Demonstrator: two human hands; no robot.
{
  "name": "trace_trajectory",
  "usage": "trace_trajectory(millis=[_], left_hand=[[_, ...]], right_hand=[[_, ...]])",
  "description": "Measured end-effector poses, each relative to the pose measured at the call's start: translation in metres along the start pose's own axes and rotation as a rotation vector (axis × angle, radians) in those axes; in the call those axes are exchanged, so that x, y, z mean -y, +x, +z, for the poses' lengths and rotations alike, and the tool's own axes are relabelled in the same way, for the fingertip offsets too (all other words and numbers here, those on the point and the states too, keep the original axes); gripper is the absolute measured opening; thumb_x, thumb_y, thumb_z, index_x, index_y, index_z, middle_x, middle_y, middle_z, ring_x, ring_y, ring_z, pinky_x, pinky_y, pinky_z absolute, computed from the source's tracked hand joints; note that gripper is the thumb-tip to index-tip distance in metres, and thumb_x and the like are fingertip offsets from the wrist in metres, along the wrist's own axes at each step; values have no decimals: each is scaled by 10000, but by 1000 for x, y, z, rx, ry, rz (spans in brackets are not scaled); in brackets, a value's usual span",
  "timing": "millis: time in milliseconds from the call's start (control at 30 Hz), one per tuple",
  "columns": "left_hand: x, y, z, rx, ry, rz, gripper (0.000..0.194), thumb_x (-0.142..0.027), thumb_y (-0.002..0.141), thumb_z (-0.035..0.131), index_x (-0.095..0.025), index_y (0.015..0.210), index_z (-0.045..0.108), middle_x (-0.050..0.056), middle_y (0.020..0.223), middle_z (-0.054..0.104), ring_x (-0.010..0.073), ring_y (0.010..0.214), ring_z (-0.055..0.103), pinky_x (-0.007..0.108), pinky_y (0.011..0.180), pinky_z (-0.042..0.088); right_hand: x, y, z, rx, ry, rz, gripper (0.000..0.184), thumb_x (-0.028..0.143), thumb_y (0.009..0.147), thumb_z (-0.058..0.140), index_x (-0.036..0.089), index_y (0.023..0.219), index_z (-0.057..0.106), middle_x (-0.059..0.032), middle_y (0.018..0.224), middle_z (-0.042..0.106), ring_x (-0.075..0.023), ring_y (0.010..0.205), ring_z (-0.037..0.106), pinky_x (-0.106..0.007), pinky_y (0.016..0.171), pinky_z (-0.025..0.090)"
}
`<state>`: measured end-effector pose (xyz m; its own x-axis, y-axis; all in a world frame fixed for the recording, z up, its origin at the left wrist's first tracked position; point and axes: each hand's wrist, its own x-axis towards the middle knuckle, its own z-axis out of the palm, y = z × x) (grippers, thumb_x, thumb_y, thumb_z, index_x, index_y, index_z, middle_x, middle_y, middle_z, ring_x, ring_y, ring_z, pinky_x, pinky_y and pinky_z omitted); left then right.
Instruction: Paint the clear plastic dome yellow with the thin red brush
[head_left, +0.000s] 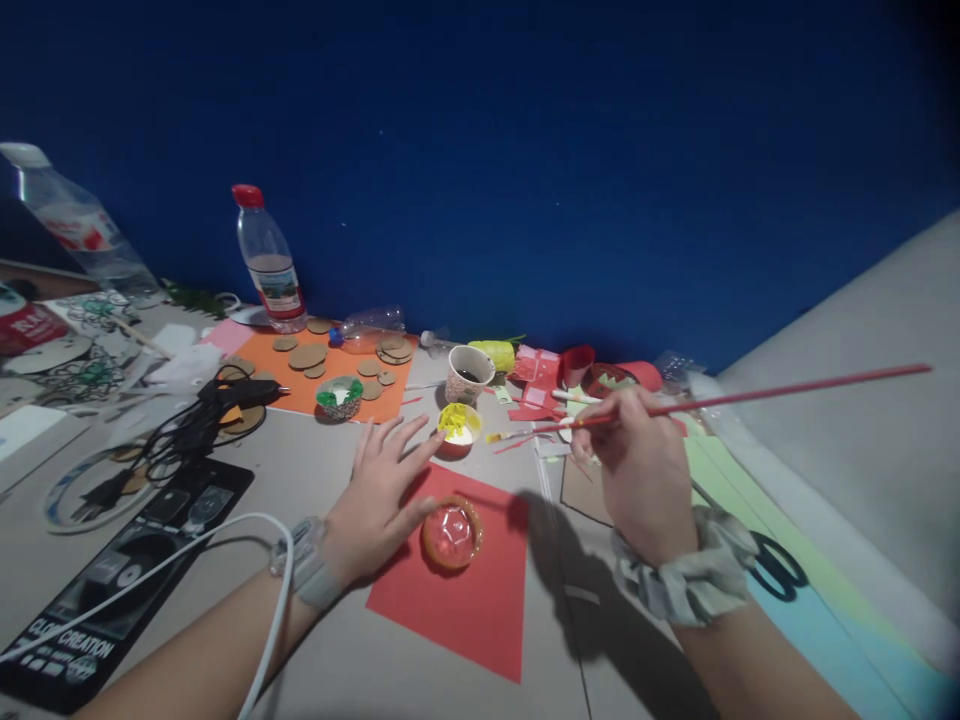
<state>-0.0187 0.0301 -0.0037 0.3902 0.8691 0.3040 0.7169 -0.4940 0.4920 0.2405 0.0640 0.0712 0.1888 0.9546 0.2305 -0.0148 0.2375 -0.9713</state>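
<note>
Grip of right hand (645,470) closed, thumb and fingers pinching red paintbrush (720,401) partway along handle, above table, right of small paint cup (455,449). Yellow-tipped bristles (496,437) just beside cup rim, not in the paint. Long axis nearly crosswise in view: bristles pointing left at cup, bare handle end out to the right, slightly higher in frame. Step in hand, by judgement: brushwork with yellow paint (453,422). Better pinched nearer the bristles for finer control; wipe excess on rim, keep tip low, watch long tail when turning. Left hand (382,515) palm down, fingers spread, index tip at cup's left side; cannot tell if touching. Probably worth steadying cup with it. Nearer the wearer, clear plastic piece (452,535) with orange-yellow rim, on red sheet (484,625). Behind paint cup, paper cup (462,387) with dark liquid. Farther left, cardboard discs (307,356) on orange sheet (259,350).
</note>
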Motion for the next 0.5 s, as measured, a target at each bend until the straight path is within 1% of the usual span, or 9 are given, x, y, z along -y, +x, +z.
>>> trace_trajectory(millis=[67, 100, 133, 167, 200, 267, 367, 433, 500], left_hand=[[-1, -7, -8, -35, -34, 119, 811, -732, 944, 64, -256, 1434, 500, 90, 1484, 476, 309, 1404, 322, 545, 1202, 191], [-2, -11, -10, -69, -53, 225, 772, -727, 952, 111, -260, 1379, 553, 82, 1395, 560, 295, 1348, 382, 528, 1205, 181], [-4, -15, -11, -98, -51, 303, 741, -724, 957, 139, -269, 1354, 568, 67, 1329, 608, 277, 1302, 418, 507, 1211, 159], [-6, -18, -11, -115, -39, 350, 722, -733, 954, 177, -272, 1352, 565, 52, 1295, 634, 267, 1276, 430, 480, 1216, 142], [-9, -20, -10, -105, -25, 369, 680, -724, 957, 239, -274, 1354, 558, 36, 1300, 640, 262, 1273, 431, 464, 1219, 126], [-16, -22, -6, -80, 16, 308, 562, -637, 979, 368, -270, 1364, 546, 18, 1326, 631, 258, 1282, 425, 446, 1217, 127], [-21, -21, -1, -21, 43, 207, 376, -389, 997, 473, -260, 1337, 568, 18, 1322, 637, 257, 1255, 453, 463, 1181, 222], [-21, -19, -1, -12, 30, 220, 337, -259, 985, 482, -261, 1305, 585, 12, 1276, 667, 247, 1221, 482, 470, 1161, 263], [-21, -18, -3, -46, 7, 249, 318, -192, 971, 493, -265, 1262, 599, 2, 1229, 693, 230, 1188, 510, 468, 1157, 272]], right_hand=[[-11, -21, -10, -4, 4, 21, 348, 464, 972, 506, 220, 736, 579, 16, 532, 557, -149, 484, 509, -289, 494, 410], [-19, -32, -14, -4, -13, 56, 364, 494, 979, 485, 220, 766, 596, 7, 542, 577, -158, 504, 529, -297, 515, 432], [-27, -42, -19, 4, 6, 54, 346, 502, 969, 502, 223, 795, 609, 4, 562, 589, -166, 519, 543, -303, 523, 449], [-35, -51, -22, -13, 15, 50, 336, 506, 963, 510, 224, 816, 619, -2, 593, 605, -172, 547, 561, -308, 540, 466], [-42, -58, -25, -19, 10, 79, 317, 490, 962, 522, 223, 827, 628, -10, 628, 624, -178, 583, 587, -314, 563, 486], [-53, -64, -30, -22, 34, 121, 293, 461, 958, 536, 222, 814, 627, -10, 629, 640, -180, 570, 597, -318, 560, 495], [-59, -61, -34, -14, 104, 120, 290, 445, 937, 546, 222, 759, 600, 5, 567, 618, -172, 493, 557, -313, 508, 475], [-59, -57, -35, -15, 156, 124, 293, 426, 932, 543, 226, 720, 563, 21, 549, 590, -160, 464, 531, -302, 487, 459], [-59, -57, -35, -10, 232, 156, 300, 405, 928, 548, 225, 688, 531, 36, 546, 570, -140, 436, 505, -280, 458, 432]])
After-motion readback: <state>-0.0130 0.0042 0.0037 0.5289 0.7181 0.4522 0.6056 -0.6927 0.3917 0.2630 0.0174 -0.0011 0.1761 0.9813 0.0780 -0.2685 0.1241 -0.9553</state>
